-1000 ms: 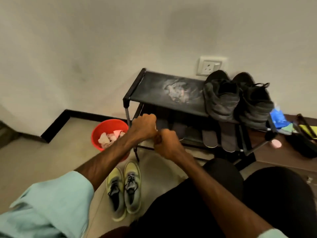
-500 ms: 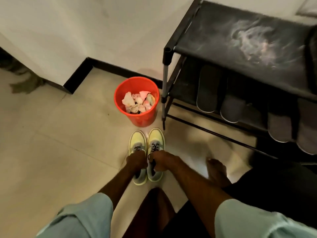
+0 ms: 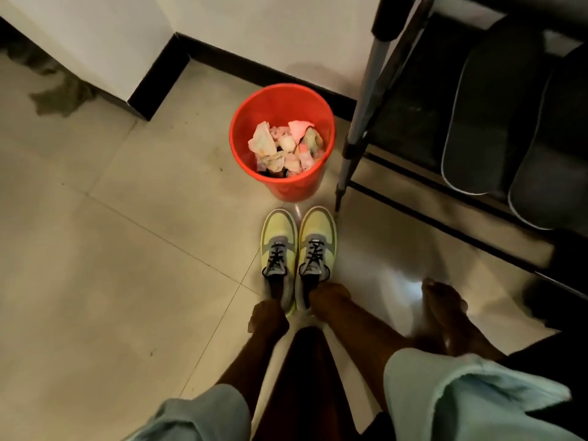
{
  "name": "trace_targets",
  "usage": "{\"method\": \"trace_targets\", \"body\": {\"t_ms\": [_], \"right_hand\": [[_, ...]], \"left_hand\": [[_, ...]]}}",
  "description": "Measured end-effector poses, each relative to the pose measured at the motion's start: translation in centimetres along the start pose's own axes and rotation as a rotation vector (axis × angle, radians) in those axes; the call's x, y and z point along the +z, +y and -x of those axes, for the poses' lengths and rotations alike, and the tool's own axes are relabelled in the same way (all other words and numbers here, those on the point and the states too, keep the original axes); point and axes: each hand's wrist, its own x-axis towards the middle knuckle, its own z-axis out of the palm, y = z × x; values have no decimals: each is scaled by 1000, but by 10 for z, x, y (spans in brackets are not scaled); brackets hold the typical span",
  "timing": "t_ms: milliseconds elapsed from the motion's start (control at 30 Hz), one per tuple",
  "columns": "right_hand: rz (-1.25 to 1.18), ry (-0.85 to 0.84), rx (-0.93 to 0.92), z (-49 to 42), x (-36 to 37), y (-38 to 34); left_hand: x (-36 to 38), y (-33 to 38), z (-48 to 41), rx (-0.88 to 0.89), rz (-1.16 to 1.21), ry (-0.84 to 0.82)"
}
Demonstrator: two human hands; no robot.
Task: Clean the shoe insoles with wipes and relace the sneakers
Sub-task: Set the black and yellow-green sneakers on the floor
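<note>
Two hands apart: right hand (image 3: 329, 297) curled over right sneaker (image 3: 317, 232) heel; left hand (image 3: 269, 316) touches left sneaker (image 3: 279, 232) heel, grip unclear.

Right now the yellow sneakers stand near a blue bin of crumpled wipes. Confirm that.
Wrong colour: the head view shows the yellow sneakers standing near a red bin of crumpled wipes.

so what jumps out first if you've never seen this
The red bucket of crumpled wipes, mid-frame by the wall. Just below it, yellow-green sneakers side by side on the tile, left hand and right hand at their heels. Dark insoles sit on the rack, upper right.
</note>
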Motion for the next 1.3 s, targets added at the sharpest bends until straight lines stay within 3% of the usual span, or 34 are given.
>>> {"method": "trace_targets", "body": {"t_ms": [133, 200, 300, 400, 733, 833, 933, 1300], "right_hand": [[60, 39, -87, -4, -4, 8], [-101, 118, 10, 2, -6, 11], [-79, 225, 19, 6, -11, 18], [-325, 168, 82, 39, -35, 11], [-362, 359, -37, 158, -80, 26], [-356, 399, -76, 205, -80, 26], [-414, 494, -88, 244, -75, 23], [-238, 975, -106, 425, -89, -1]], "left_hand": [[9, -5, -3, 42, 11, 70], [11, -8, -5, 86, 5, 75], [7, -8, -4, 163, -1, 62], [-6, -4, 4, 245, 14, 76], [-111, -8, 78, 451, 92, 153], [-137, -15, 118, 513, 21, 164], [-158, -24, 157, 574, 70, 212], [-237, -64, 333, 808, 148, 561]]}}
